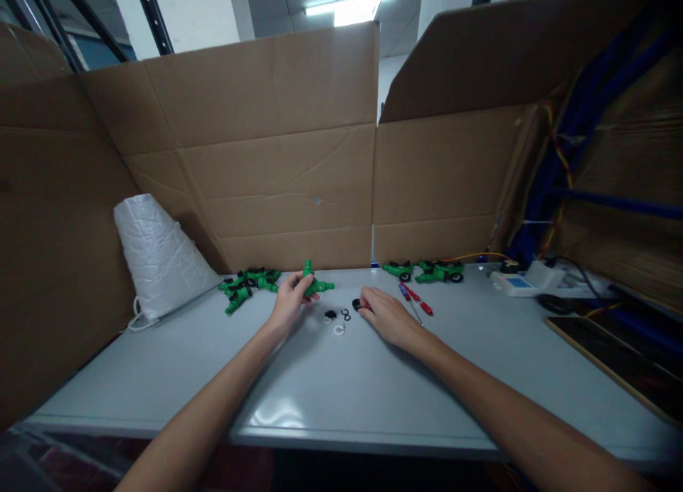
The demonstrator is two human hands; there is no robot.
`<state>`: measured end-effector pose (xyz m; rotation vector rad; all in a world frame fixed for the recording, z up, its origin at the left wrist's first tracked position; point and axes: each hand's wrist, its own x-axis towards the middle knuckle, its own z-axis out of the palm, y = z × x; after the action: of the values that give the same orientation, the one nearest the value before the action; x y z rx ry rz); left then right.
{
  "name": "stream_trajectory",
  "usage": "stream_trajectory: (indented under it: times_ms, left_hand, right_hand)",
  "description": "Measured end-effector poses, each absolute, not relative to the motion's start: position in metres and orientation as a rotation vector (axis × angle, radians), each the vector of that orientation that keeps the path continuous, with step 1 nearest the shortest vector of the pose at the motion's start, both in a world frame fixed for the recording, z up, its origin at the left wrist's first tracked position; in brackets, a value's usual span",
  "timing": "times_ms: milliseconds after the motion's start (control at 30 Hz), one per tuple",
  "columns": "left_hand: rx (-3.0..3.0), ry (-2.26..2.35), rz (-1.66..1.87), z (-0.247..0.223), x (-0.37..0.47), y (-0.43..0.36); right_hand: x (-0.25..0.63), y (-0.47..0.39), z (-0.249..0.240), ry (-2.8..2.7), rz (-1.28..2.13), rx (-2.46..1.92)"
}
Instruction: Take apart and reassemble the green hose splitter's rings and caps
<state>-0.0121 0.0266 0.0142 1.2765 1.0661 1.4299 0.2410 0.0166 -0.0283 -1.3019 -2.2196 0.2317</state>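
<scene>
Fingers of my left hand (291, 300) are wrapped round a green branched fitting (319, 286), held a little above the table. My right hand (385, 314) pinches a small round black part (356, 304) low at the table surface. Between the hands lie a small black piece (331, 314), black rings (346, 315) and a white ring (339, 330). Right of my right hand are red-handled screwdrivers (421, 301), one partly behind the hand.
Several green and black fittings (250, 282) lie at the back left, more green fittings (440, 272) at the back right. A white wrapped bundle (157, 257) stands left. Cardboard walls (277, 158) enclose the table (314, 407). A power strip (523, 284) sits right.
</scene>
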Motion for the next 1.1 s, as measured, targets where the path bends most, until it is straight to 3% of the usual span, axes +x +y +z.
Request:
stream_trajectory:
  times_ms: [667,1100]
  left_hand:
    - [1.116,0.809,1.179,0.019,-0.008,0.015]
    - [1.254,0.654,0.966,0.018,0.009,-0.002]
  right_hand:
    - [0.239,0.008,-0.018,-2.309,0.246,-1.245]
    - [0.213,-0.025,0.01,-1.978,0.417,-0.722]
